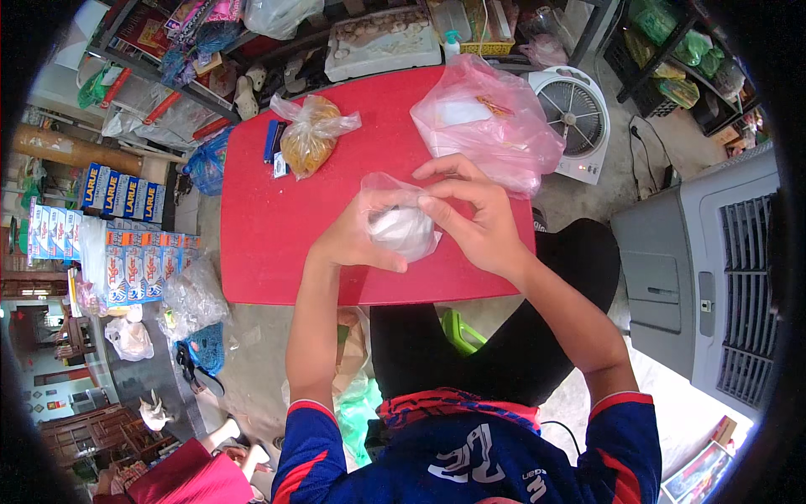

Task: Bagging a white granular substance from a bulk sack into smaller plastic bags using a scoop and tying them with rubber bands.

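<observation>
My left hand is wrapped around a clear plastic bag that holds something whitish and rounded; I cannot tell what it is. With thumb and forefinger, my right hand pinches the upper right edge of that bag. Both hands are above the front part of a red table. Beyond them on the left lies a knotted clear bag of yellowish-brown contents. Beside it are a dark blue box and a small white-and-blue packet. A large pink plastic bag with white things inside covers the far right corner.
A white box fan stands right of the table, and a grey air cooler farther right. Beer cartons are stacked at left. A white foam box lies beyond the table. Another person's red clothing shows lower left.
</observation>
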`<control>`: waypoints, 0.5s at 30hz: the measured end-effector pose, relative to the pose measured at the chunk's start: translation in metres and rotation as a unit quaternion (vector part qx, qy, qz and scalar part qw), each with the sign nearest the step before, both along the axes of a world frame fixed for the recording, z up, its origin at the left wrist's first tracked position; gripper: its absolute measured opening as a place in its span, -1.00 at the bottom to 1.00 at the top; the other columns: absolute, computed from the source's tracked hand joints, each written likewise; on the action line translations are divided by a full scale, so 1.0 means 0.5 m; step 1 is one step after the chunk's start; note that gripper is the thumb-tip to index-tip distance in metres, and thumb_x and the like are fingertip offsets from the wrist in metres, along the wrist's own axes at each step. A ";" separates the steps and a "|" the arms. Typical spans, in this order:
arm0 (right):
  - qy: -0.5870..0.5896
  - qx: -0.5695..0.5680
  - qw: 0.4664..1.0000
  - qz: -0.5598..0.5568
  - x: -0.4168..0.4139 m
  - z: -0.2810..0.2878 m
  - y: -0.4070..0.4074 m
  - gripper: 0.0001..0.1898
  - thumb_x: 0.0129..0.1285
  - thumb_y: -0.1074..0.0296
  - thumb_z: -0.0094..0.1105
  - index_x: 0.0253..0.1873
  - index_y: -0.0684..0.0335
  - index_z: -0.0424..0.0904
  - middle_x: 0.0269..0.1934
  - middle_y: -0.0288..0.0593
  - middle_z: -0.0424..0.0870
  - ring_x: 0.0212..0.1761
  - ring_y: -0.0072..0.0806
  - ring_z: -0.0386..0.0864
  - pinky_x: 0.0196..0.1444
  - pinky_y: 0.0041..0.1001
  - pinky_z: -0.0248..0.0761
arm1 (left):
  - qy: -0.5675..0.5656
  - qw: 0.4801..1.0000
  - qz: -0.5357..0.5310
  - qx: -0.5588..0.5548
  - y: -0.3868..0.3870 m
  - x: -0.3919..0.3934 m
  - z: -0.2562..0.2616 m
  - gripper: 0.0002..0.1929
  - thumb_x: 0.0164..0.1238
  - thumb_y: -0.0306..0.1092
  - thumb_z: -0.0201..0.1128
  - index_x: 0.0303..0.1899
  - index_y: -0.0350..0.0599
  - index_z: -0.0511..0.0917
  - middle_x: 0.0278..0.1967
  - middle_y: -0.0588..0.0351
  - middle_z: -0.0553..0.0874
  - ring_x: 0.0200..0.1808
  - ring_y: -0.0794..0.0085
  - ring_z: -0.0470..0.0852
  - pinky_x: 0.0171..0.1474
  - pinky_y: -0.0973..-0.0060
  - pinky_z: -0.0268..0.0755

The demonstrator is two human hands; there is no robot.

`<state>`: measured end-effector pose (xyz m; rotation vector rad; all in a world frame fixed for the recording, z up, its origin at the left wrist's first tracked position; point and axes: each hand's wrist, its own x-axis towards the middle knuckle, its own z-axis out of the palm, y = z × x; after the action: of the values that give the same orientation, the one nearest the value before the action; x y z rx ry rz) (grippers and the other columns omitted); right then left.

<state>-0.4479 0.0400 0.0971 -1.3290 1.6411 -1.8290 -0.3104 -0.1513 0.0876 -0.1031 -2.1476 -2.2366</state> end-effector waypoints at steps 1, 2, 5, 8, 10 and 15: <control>0.000 0.001 1.000 0.000 0.001 -0.003 -0.001 -0.87 0.42 0.43 0.37 -0.06 0.35 0.79 0.10 -0.07 0.71 0.20 -0.28 0.65 0.31 -0.30 0.44 | 0.018 1.000 0.007 -0.020 0.003 0.000 0.001 -0.21 -0.08 -0.36 0.76 0.31 -0.20 0.64 0.08 0.13 0.79 0.12 0.44 0.73 0.23 0.40 0.56; -0.018 0.000 1.000 -0.001 0.002 -0.008 -0.003 -0.87 0.42 0.44 0.36 -0.05 0.36 0.79 0.10 -0.08 0.71 0.20 -0.30 0.65 0.31 -0.32 0.44 | 0.018 1.000 0.007 -0.019 0.007 0.000 0.004 -0.21 -0.08 -0.36 0.76 0.31 -0.20 0.64 0.08 0.13 0.79 0.12 0.44 0.73 0.23 0.40 0.56; -0.052 0.003 0.999 0.001 0.000 -0.016 -0.003 -0.86 0.43 0.45 0.35 -0.04 0.37 0.78 0.09 -0.09 0.70 0.18 -0.34 0.64 0.29 -0.34 0.45 | -0.045 0.999 0.013 -0.005 0.024 -0.009 0.021 -0.28 -0.03 -0.40 0.73 0.27 -0.20 0.66 0.04 0.10 0.81 0.09 0.44 0.75 0.21 0.40 0.59; -0.053 0.000 0.999 0.007 -0.001 -0.012 -0.005 -0.86 0.44 0.45 0.34 -0.03 0.38 0.78 0.07 -0.10 0.71 0.16 -0.36 0.65 0.28 -0.35 0.45 | -0.087 0.992 0.062 -0.065 0.029 -0.007 0.016 -0.33 -0.01 -0.33 0.75 0.21 -0.18 0.71 0.04 0.18 0.79 0.08 0.47 0.71 0.18 0.39 0.54; -0.038 -0.002 0.999 0.006 -0.001 -0.012 -0.004 -0.86 0.44 0.45 0.34 -0.03 0.38 0.78 0.05 -0.10 0.71 0.15 -0.36 0.65 0.27 -0.35 0.45 | -0.036 0.991 0.098 -0.083 0.040 -0.008 0.015 -0.54 0.18 -0.39 0.64 0.13 -0.21 0.74 -0.02 0.15 0.80 0.02 0.48 0.72 0.12 0.42 0.56; -0.046 0.001 0.999 0.002 0.003 -0.012 0.001 -0.85 0.45 0.43 0.34 0.00 0.36 0.79 0.01 -0.11 0.73 0.09 -0.38 0.67 0.22 -0.37 0.48 | 0.002 0.982 0.151 -0.116 0.066 -0.008 0.026 -0.74 0.40 -0.40 0.48 0.04 -0.28 0.77 -0.15 0.09 0.85 -0.13 0.49 0.79 -0.02 0.46 0.64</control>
<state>-0.4466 0.0406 0.0913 -1.2266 1.5910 -1.8561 -0.3145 -0.1183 0.1008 0.1985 -2.2382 -1.8179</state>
